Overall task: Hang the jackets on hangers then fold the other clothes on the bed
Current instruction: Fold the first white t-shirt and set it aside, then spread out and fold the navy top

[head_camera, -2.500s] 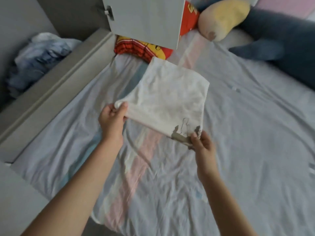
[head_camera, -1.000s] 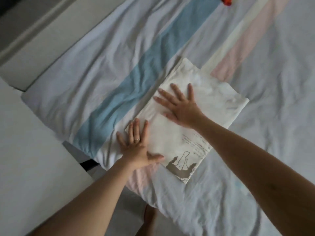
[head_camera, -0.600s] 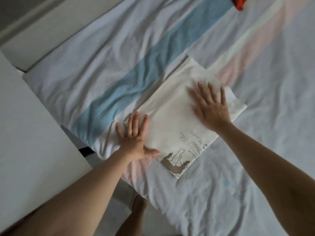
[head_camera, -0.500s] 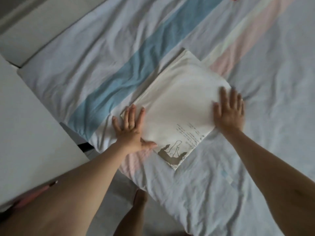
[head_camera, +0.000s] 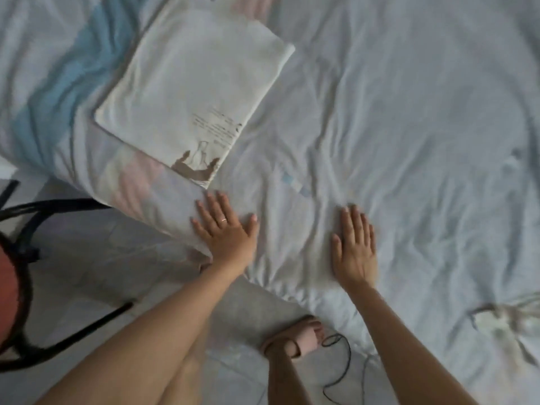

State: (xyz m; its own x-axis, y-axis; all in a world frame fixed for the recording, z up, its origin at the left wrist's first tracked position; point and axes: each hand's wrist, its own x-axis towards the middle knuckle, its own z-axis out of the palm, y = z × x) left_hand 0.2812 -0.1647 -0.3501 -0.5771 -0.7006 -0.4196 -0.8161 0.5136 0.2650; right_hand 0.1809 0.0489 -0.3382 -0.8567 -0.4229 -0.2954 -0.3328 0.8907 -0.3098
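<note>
A folded white garment [head_camera: 190, 80] with a brown print at its near corner lies flat on the bed [head_camera: 409, 112], upper left of the view. My left hand [head_camera: 226, 229] rests flat on the sheet at the bed's near corner, just below the garment and apart from it. My right hand [head_camera: 353, 247] lies flat on the sheet to the right, fingers straight. Neither hand holds anything.
A black metal chair frame with a red seat [head_camera: 17, 276] stands on the floor at the left. A black cable [head_camera: 342, 372] lies by my sandalled foot [head_camera: 298, 340]. A crumpled pale cloth [head_camera: 508, 323] sits at the right edge of the bed.
Both hands have left the folded garment and come down to the sheet near the bed's edge. The view has shifted right and down, showing the floor and chair.
</note>
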